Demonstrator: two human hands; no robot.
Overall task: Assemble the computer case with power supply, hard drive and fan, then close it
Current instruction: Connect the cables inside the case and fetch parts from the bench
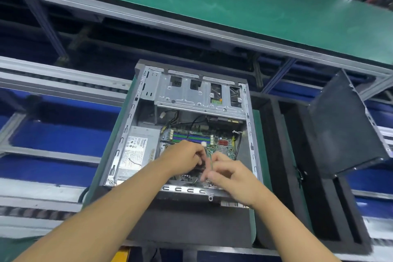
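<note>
The open computer case (136, 112) lies on its side in front of me, its motherboard (223, 149) facing up. A grey power supply (136, 153) with a white label sits in the case's left part. A metal drive cage (197, 95) spans the far end. Both my hands are inside the case over the near part of the motherboard. My left hand (185, 158) has its fingers curled round a dark part, which is mostly hidden. My right hand (229, 174) pinches at the same spot with thumb and fingers. What they hold is blurred.
The black side panel (338, 130) leans upright in a black foam holder (282, 168) to the right. The case rests on a dark foam pad (191, 225) over a green mat (263, 176). A green conveyor belt (212, 0) runs behind, with aluminium rails (53, 74) to the left.
</note>
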